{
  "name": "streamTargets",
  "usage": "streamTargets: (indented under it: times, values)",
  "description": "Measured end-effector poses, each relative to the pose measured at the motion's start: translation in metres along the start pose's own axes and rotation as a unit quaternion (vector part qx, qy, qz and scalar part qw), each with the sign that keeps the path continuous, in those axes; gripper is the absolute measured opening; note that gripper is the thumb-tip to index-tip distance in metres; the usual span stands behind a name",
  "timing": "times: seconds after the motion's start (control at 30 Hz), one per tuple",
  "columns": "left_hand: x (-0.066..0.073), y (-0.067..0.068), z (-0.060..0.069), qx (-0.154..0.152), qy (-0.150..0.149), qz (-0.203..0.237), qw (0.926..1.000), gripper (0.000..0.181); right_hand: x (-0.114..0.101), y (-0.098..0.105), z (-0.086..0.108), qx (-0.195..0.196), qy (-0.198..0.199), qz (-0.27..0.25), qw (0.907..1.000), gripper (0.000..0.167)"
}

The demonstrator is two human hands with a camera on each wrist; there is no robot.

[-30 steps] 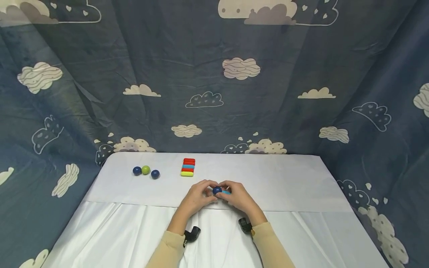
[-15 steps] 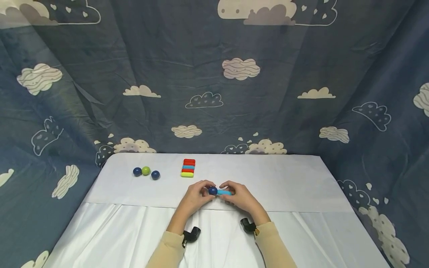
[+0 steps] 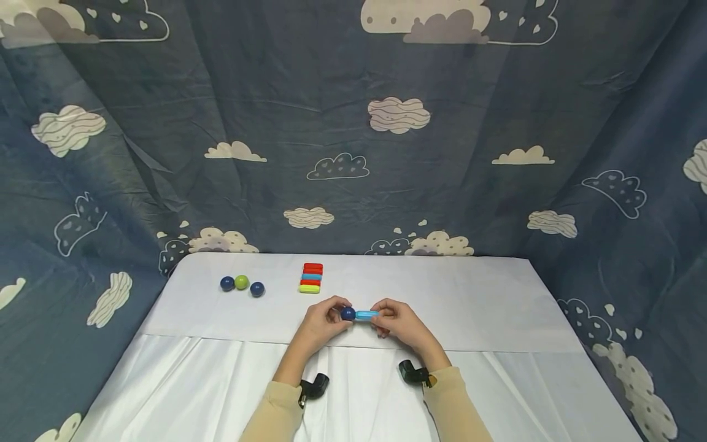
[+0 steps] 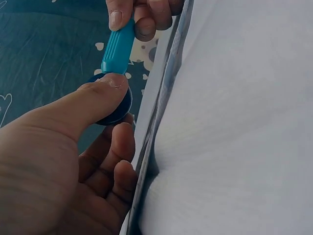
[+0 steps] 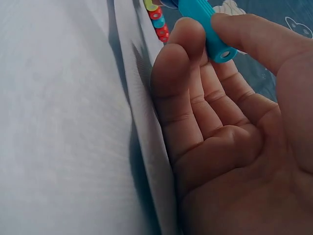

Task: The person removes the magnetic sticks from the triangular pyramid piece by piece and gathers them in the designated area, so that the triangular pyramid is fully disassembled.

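Note:
My left hand (image 3: 323, 323) pinches a dark blue ball (image 3: 348, 314) between thumb and fingers. In the left wrist view the thumb covers much of that ball (image 4: 117, 111). A light blue ribbed stick (image 3: 366, 315) touches the ball's right side, end on, and both lie in one line. My right hand (image 3: 405, 322) pinches the far end of the stick between thumb and fingers. Seen from the right wrist, the stick (image 5: 208, 32) shows a round hole in its near end.
At the back left of the white table (image 3: 442, 301) sit a green ball (image 3: 241, 282) and two dark blue balls (image 3: 227, 283). A row of red, blue and yellow sticks (image 3: 311, 278) lies right of them. A patterned curtain (image 3: 342, 123) hangs behind.
The ball and my left fingers have shifted a little to the left. My right hand has moved right along the stick to its far end, so more of the stick shows.

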State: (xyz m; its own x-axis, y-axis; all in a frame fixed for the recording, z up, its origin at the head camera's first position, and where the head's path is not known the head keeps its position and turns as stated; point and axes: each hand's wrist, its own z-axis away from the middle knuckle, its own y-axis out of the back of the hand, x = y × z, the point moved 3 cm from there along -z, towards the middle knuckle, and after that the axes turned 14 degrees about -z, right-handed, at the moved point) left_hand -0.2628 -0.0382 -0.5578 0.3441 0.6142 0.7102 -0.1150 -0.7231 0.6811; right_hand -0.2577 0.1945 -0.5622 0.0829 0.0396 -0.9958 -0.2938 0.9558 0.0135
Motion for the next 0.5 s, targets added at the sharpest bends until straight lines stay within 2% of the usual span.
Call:
streamTargets:
  times: [0.5]
  values:
    - [-0.0020,0.0005,0.0002,-0.011,0.017,0.008,0.9998,0.031,0.0038,0.0019,-0.0012,0.005,-0.020,-0.008,0.9998,0.026]
